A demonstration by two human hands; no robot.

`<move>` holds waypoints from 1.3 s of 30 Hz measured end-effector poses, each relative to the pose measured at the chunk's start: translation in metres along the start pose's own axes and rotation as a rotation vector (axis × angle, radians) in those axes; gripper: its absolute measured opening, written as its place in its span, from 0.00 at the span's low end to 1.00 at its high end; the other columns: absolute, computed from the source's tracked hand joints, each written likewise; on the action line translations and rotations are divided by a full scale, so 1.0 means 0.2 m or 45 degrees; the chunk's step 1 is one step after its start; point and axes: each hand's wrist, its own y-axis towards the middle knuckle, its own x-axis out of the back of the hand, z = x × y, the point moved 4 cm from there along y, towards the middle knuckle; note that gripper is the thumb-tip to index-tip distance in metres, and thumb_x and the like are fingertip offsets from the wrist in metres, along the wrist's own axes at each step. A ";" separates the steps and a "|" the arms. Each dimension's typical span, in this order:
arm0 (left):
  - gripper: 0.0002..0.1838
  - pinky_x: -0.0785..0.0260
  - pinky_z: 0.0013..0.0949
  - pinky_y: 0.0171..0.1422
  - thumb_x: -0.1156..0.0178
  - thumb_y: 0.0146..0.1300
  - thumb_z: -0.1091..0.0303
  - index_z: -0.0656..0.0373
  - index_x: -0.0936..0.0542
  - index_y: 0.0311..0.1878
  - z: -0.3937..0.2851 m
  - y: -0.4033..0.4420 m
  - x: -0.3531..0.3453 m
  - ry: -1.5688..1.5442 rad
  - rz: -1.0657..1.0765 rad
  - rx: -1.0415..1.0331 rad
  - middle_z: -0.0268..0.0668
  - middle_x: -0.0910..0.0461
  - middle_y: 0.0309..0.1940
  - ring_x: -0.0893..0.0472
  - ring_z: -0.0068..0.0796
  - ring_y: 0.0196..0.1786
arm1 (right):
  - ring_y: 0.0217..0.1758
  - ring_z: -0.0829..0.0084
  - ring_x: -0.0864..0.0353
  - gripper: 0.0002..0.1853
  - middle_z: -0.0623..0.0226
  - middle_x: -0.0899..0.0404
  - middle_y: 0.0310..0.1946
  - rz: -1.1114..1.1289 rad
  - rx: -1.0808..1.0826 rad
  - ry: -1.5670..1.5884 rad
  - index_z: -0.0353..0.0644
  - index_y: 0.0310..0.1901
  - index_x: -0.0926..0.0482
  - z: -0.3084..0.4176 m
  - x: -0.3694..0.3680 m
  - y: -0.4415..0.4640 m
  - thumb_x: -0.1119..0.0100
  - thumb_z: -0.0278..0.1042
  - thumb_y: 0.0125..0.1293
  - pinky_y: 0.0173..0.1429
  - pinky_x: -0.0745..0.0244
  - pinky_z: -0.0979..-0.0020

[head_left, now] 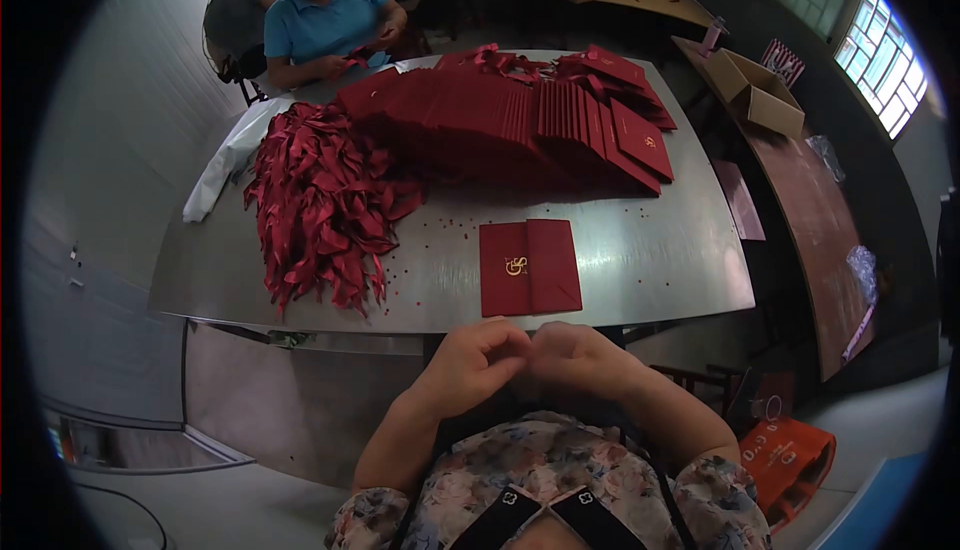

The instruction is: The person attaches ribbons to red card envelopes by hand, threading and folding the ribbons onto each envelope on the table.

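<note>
- At the bottom centre of the frame, the floral top [550, 460] of the person at work.
- Just above it, the left hand [478, 362], fingers bent round towards the thumb with a gap between; the right hand [580, 358], blurred and curled, meets it at the fingertips. I cannot tell whether either pinches anything.
- At the lower right, an orange bag [790, 455].
- Just above the hands, centre of the frame, 1 flat dark-red folder [553, 265] with gold lettering, lying near the front edge of the metal table [650, 290].
- Left of centre, a heap of red ribbons [320, 200], red specks scattered beside it.
- Above centre, a long leaning row of red folders [470, 115].
- At the upper left, a co-worker in a blue shirt [325, 28], both hands at red material.
- At the upper right, 1 open cardboard box [775, 110].
</note>
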 end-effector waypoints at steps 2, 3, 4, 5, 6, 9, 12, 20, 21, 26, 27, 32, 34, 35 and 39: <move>0.07 0.28 0.27 0.42 0.38 0.60 0.79 0.63 0.19 0.42 0.01 0.01 0.00 -0.020 0.033 0.001 0.35 0.21 0.36 0.20 0.22 0.38 | 0.30 0.88 0.28 0.05 0.78 0.24 0.32 -0.039 0.042 -0.117 0.43 0.42 0.21 0.02 -0.01 -0.01 0.37 0.33 0.70 0.32 0.33 0.83; 0.06 0.28 0.27 0.42 0.38 0.61 0.79 0.63 0.19 0.42 0.02 0.01 0.00 0.053 0.065 -0.031 0.34 0.21 0.36 0.21 0.21 0.38 | 0.28 0.88 0.29 0.06 0.79 0.24 0.31 -0.068 -0.070 -0.096 0.43 0.42 0.20 0.03 -0.01 -0.02 0.37 0.34 0.71 0.30 0.34 0.83; 0.06 0.28 0.27 0.42 0.39 0.61 0.80 0.63 0.20 0.42 0.03 0.02 -0.01 0.125 0.095 -0.062 0.33 0.20 0.36 0.21 0.20 0.38 | 0.27 0.89 0.29 0.06 0.80 0.24 0.30 -0.096 -0.183 -0.076 0.42 0.42 0.20 0.02 -0.01 -0.04 0.37 0.35 0.71 0.29 0.35 0.84; 0.06 0.28 0.27 0.42 0.39 0.61 0.80 0.63 0.20 0.42 0.03 0.02 -0.01 0.124 0.098 -0.059 0.33 0.20 0.36 0.21 0.20 0.38 | 0.27 0.89 0.29 0.06 0.80 0.24 0.30 -0.097 -0.184 -0.071 0.42 0.42 0.20 0.01 -0.01 -0.04 0.37 0.35 0.71 0.29 0.35 0.84; 0.06 0.28 0.26 0.42 0.38 0.61 0.79 0.63 0.19 0.42 0.04 0.03 -0.02 0.041 0.125 -0.035 0.33 0.20 0.36 0.21 0.19 0.38 | 0.27 0.90 0.30 0.07 0.80 0.24 0.30 -0.105 -0.206 -0.051 0.42 0.43 0.19 -0.02 0.01 -0.04 0.38 0.35 0.71 0.29 0.35 0.84; 0.06 0.28 0.27 0.43 0.38 0.62 0.78 0.63 0.19 0.43 0.08 0.06 0.00 -0.050 0.055 -0.017 0.35 0.20 0.34 0.20 0.21 0.39 | 0.26 0.89 0.30 0.07 0.80 0.24 0.28 -0.135 -0.196 -0.064 0.42 0.43 0.19 -0.03 0.06 -0.08 0.38 0.35 0.71 0.29 0.34 0.83; 0.06 0.27 0.30 0.45 0.38 0.63 0.74 0.64 0.18 0.43 0.18 0.16 0.14 0.143 -0.290 0.006 0.40 0.19 0.34 0.19 0.29 0.39 | 0.28 0.86 0.29 0.07 0.79 0.24 0.27 -0.262 -0.002 -0.454 0.39 0.39 0.19 0.07 0.22 -0.16 0.37 0.34 0.70 0.31 0.33 0.80; 0.21 0.24 0.45 0.51 0.31 0.60 0.55 0.66 0.15 0.43 0.24 0.51 0.30 1.063 -0.685 0.385 0.51 0.16 0.41 0.16 0.51 0.45 | 0.31 0.70 0.22 0.04 0.62 0.24 0.32 -1.141 0.860 -1.398 0.33 0.37 0.21 0.82 0.29 -0.27 0.37 0.24 0.65 0.36 0.28 0.71; 0.21 0.24 0.46 0.52 0.30 0.59 0.54 0.65 0.15 0.44 0.22 0.53 0.28 1.138 -0.686 0.453 0.51 0.16 0.41 0.16 0.51 0.46 | 0.33 0.66 0.21 0.04 0.59 0.24 0.34 -1.178 1.021 -1.455 0.34 0.37 0.20 0.85 0.24 -0.24 0.36 0.23 0.64 0.37 0.26 0.69; 0.23 0.23 0.46 0.54 0.28 0.57 0.52 0.62 0.16 0.46 0.21 0.57 0.25 1.224 -0.718 0.529 0.49 0.15 0.41 0.16 0.52 0.47 | 0.39 0.60 0.22 0.05 0.58 0.25 0.36 -0.922 0.834 -1.266 0.36 0.38 0.19 0.49 0.33 0.20 0.35 0.26 0.63 0.44 0.27 0.64; 0.23 0.23 0.46 0.54 0.28 0.56 0.53 0.62 0.17 0.46 0.21 0.57 0.26 1.202 -0.706 0.579 0.48 0.15 0.41 0.16 0.51 0.48 | 0.39 0.60 0.22 0.05 0.58 0.24 0.35 -0.871 0.792 -1.232 0.36 0.38 0.18 0.44 0.34 0.27 0.35 0.26 0.63 0.44 0.27 0.64; 0.22 0.23 0.45 0.53 0.25 0.53 0.55 0.60 0.18 0.45 0.19 0.59 0.24 1.189 -0.729 0.636 0.45 0.15 0.42 0.16 0.48 0.49 | 0.42 0.62 0.18 0.08 0.57 0.18 0.38 -0.777 0.594 -1.098 0.35 0.42 0.17 0.22 0.43 0.51 0.34 0.28 0.63 0.49 0.25 0.67; 0.22 0.23 0.46 0.52 0.23 0.50 0.58 0.60 0.18 0.44 0.20 0.60 0.24 1.188 -0.807 0.543 0.45 0.14 0.40 0.16 0.49 0.48 | 0.43 0.63 0.18 0.09 0.58 0.17 0.39 -0.808 0.571 -1.041 0.35 0.43 0.17 0.18 0.46 0.53 0.35 0.28 0.63 0.50 0.24 0.67; 0.22 0.23 0.46 0.52 0.23 0.50 0.58 0.60 0.18 0.44 0.22 0.61 0.23 1.188 -0.806 0.545 0.45 0.14 0.40 0.16 0.49 0.48 | 0.44 0.65 0.17 0.10 0.58 0.16 0.40 -0.834 0.545 -0.985 0.34 0.44 0.16 0.15 0.48 0.53 0.35 0.29 0.63 0.52 0.24 0.68; 0.21 0.23 0.42 0.50 0.23 0.49 0.64 0.61 0.19 0.44 0.27 0.60 0.26 0.887 -0.978 0.394 0.42 0.15 0.36 0.15 0.42 0.41 | 0.45 0.68 0.17 0.09 0.60 0.16 0.41 -0.835 0.640 -0.852 0.34 0.44 0.16 0.11 0.51 0.52 0.36 0.28 0.65 0.53 0.24 0.70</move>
